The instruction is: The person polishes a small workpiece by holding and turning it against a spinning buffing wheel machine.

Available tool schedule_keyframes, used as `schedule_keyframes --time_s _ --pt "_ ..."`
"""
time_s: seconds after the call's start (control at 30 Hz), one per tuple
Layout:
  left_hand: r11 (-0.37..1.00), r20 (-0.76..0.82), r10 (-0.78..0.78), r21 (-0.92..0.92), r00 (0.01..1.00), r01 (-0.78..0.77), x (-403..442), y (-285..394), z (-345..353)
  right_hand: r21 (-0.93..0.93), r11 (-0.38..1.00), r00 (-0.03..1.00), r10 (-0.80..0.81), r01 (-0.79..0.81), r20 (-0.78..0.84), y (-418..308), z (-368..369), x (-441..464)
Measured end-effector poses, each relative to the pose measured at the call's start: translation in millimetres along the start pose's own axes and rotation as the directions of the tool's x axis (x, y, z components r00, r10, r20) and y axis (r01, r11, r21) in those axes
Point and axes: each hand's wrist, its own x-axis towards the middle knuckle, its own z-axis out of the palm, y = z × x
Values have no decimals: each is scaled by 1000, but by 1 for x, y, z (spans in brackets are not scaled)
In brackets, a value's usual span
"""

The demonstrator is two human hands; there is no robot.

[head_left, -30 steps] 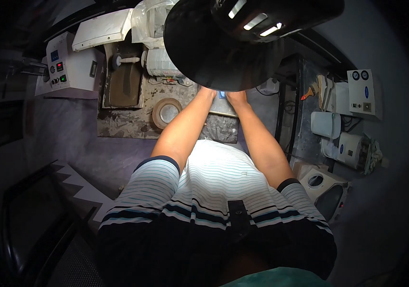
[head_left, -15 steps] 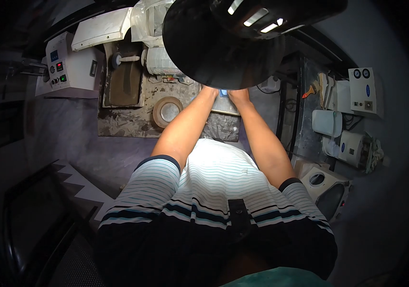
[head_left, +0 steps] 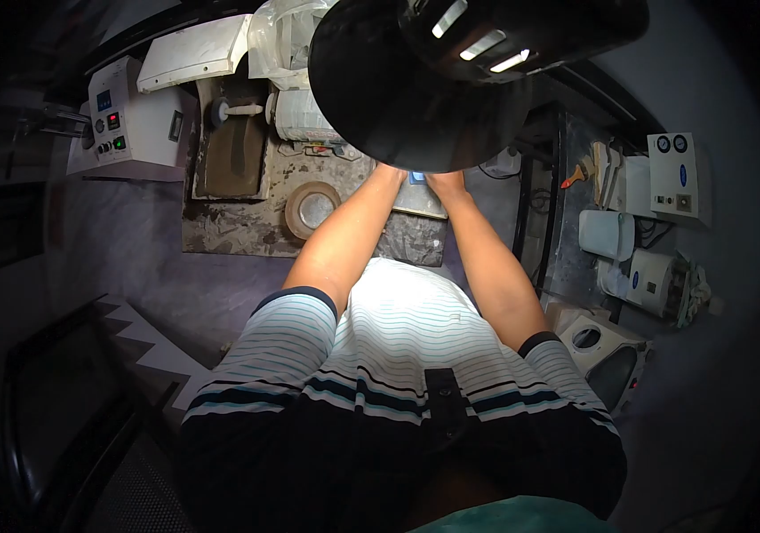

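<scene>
A black lamp shade [head_left: 420,89] hangs over both hands and hides their fingers. Only the wrist end of my left hand [head_left: 390,171] shows below the shade's rim. My right hand [head_left: 448,181] likewise shows just its back near the wrist, a short way to the right. Between the two wrists a small blue object [head_left: 417,178] peeks out; its kind and whether either hand touches it cannot be made out. Beneath the hands lies a light flat surface [head_left: 420,202], lit by the lamp.
Left of my forearm sits a round ring-shaped dish [head_left: 315,209] on a stained worktop [head_left: 238,228]. Behind it stand a bench motor [head_left: 300,114] with a polishing wheel [head_left: 219,111] over a brown tray [head_left: 229,169]. Control boxes [head_left: 128,124] flank the left; a brush [head_left: 576,173] lies right.
The view has shifted slightly, so the lamp shade appears a little further right and lower. Both arms keep nearly the same pose.
</scene>
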Motion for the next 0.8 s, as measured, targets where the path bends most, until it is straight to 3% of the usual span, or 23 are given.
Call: schedule_keyframes --time_s 0.17,0.3,0.33,0.37,0.67,0.77,0.8 --pt "999 -4 35 -34 999 -35 1 -4 -7 51 998 999 -30 31 -25 -12 -11 -1" --pt "996 -6 59 -71 998 -59 -4 0 -6 -8 995 993 -100 100 -68 -18 -14 -1" --pt "999 -8 45 -10 999 -45 -6 2 -4 -37 994 992 -107 104 -66 -18 -13 -1" --pt "998 -9 31 51 999 -30 -6 2 -2 -38 994 992 -107 104 -66 -16 -11 -1" --pt "1000 -7 0 16 1000 0 -9 4 1 -37 999 997 -13 10 -73 -14 -6 -2" --pt "1000 -3 -7 7 1000 7 -9 4 3 -83 994 996 -80 76 -42 -21 -9 7" --pt "1000 -2 -7 3 1000 7 -9 5 4 -111 979 979 -183 173 -89 -24 -10 10"
